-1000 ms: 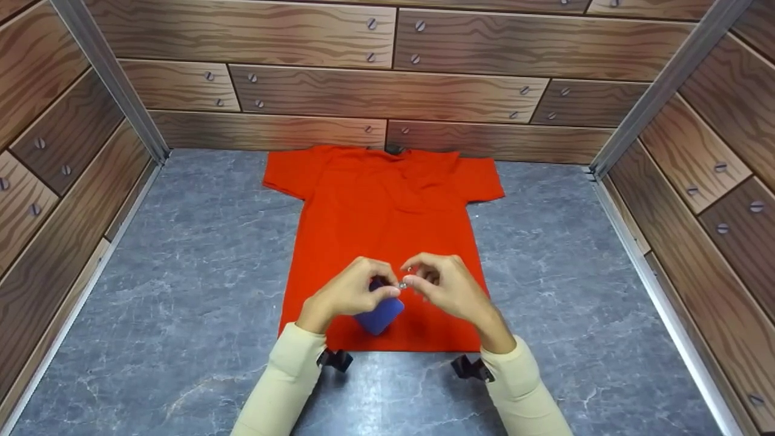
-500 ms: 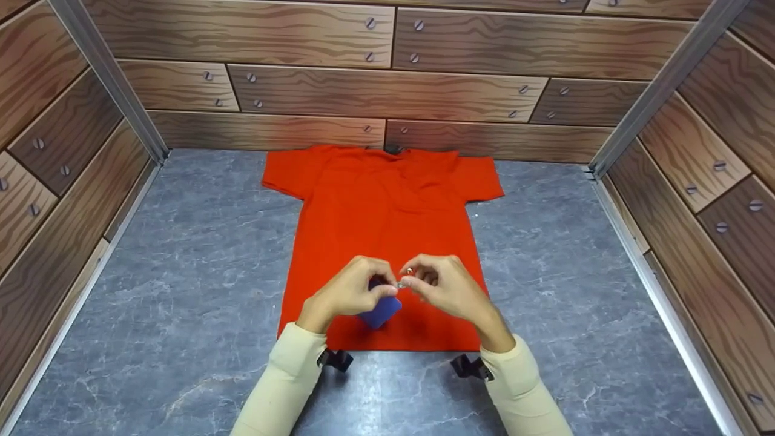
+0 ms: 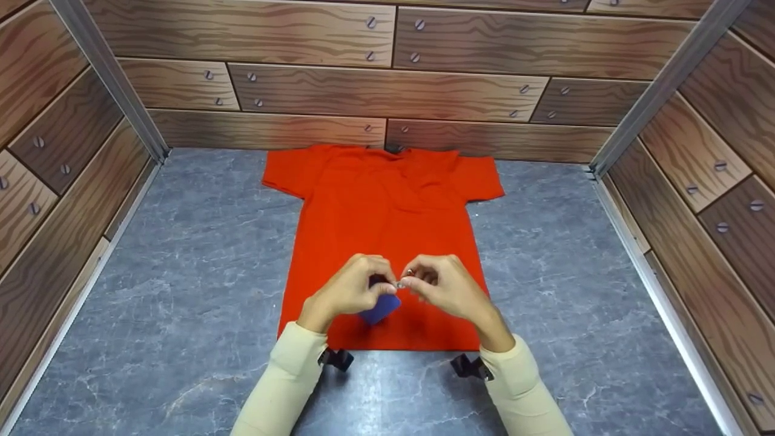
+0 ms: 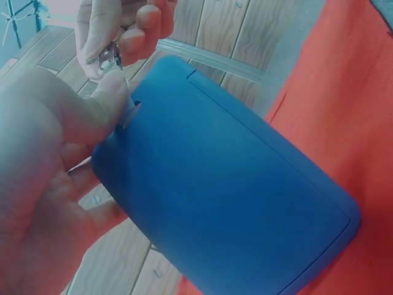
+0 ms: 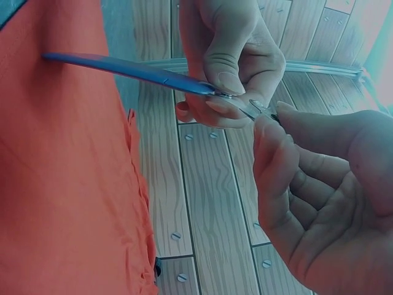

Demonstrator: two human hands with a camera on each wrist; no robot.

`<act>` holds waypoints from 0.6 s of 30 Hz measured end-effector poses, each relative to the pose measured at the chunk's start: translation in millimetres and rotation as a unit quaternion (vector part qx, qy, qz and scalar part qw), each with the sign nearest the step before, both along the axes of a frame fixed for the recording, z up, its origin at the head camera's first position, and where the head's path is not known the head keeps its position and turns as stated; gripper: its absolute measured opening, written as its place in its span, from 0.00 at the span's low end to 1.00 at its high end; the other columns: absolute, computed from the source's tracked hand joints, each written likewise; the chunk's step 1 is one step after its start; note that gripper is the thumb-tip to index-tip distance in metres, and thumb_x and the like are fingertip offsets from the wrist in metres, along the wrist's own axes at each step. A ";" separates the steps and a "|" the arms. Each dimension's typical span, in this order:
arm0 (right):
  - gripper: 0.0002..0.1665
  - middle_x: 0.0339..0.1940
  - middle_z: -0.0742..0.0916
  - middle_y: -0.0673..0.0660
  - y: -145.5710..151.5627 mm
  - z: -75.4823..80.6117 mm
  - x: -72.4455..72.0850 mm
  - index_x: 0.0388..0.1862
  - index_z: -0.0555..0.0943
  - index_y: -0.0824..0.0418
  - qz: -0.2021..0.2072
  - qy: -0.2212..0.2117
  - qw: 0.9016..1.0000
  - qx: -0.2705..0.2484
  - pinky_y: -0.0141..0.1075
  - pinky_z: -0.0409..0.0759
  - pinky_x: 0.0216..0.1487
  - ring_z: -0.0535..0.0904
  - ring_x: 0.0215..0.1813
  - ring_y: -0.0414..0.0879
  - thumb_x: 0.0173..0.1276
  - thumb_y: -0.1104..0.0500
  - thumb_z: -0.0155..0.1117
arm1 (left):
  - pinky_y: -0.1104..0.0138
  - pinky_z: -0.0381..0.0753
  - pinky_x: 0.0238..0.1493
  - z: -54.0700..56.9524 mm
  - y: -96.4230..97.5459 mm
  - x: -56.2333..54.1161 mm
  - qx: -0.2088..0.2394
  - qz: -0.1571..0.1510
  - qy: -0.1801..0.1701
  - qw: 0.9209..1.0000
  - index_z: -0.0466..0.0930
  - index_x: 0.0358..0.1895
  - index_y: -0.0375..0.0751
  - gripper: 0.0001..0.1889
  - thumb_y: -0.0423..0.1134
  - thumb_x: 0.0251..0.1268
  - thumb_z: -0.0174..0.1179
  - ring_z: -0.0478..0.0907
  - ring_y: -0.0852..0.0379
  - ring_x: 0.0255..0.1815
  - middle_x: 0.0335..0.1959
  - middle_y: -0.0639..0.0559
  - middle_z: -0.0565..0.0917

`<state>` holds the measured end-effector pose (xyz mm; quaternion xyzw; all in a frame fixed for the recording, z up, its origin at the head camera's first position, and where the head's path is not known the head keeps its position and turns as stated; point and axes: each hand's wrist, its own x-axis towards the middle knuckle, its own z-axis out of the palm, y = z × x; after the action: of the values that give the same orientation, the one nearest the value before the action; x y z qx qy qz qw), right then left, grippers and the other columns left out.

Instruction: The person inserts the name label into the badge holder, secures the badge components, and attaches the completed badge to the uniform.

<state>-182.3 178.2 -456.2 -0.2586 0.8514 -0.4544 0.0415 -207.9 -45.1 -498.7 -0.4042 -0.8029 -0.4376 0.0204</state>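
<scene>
A flat blue badge holder [image 4: 233,178] with rounded corners hangs from a clear strap [image 4: 128,114] threaded through its slot. My left hand [image 3: 357,287] pinches the strap between thumb and finger, right by the slot. Facing it, my right hand [image 3: 445,284] holds the small metal clip [image 5: 261,109] at the strap's other end between thumb and index finger. The right wrist view shows the holder edge-on, sloping away from the left thumb. Both hands are over the lower part of a red T-shirt [image 3: 387,224].
The T-shirt lies spread out on the grey marbled table [image 3: 200,260], its collar towards the back wall. Wood-patterned panels [image 3: 387,91] enclose the table at the back and both sides, with metal rails [image 3: 648,91] at the corners.
The badge holder has tipped, so its lower corner sits higher and less of its face shows in the head view. Both hands have stayed nearly in place.
</scene>
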 end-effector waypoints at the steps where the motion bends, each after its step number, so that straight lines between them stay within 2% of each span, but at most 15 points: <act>1: 0.04 0.26 0.88 0.57 0.2 0.2 0.0 0.39 0.88 0.60 -0.001 -0.001 1.000 0.000 0.29 0.82 0.28 0.80 0.23 0.39 0.70 0.59 0.72 | 0.65 0.84 0.44 0.0 0.1 -0.1 0.000 0.000 0.001 1.000 0.89 0.33 0.38 0.03 0.29 0.66 0.68 0.81 0.58 0.35 0.29 0.52 0.88; 7: 0.04 0.26 0.88 0.56 -0.1 1.8 0.6 0.39 0.88 0.59 0.000 -0.004 1.000 0.001 0.29 0.82 0.29 0.80 0.23 0.38 0.70 0.60 0.72 | 0.63 0.84 0.43 -0.3 -0.1 -0.3 0.000 0.001 0.011 1.000 0.89 0.32 0.39 0.04 0.28 0.64 0.68 0.80 0.58 0.34 0.28 0.52 0.88; 18: 0.04 0.27 0.88 0.57 -0.1 1.6 0.9 0.39 0.88 0.60 -0.002 -0.004 1.000 -0.001 0.30 0.83 0.29 0.80 0.24 0.39 0.70 0.61 0.72 | 0.67 0.83 0.43 -0.2 -0.2 0.2 0.007 0.003 0.013 1.000 0.89 0.33 0.37 0.03 0.29 0.65 0.69 0.80 0.57 0.33 0.28 0.51 0.88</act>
<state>-181.4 178.1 -454.6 -0.2549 0.8516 -0.4559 0.0434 -207.6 -45.3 -498.9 -0.4077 -0.8005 -0.4379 0.0352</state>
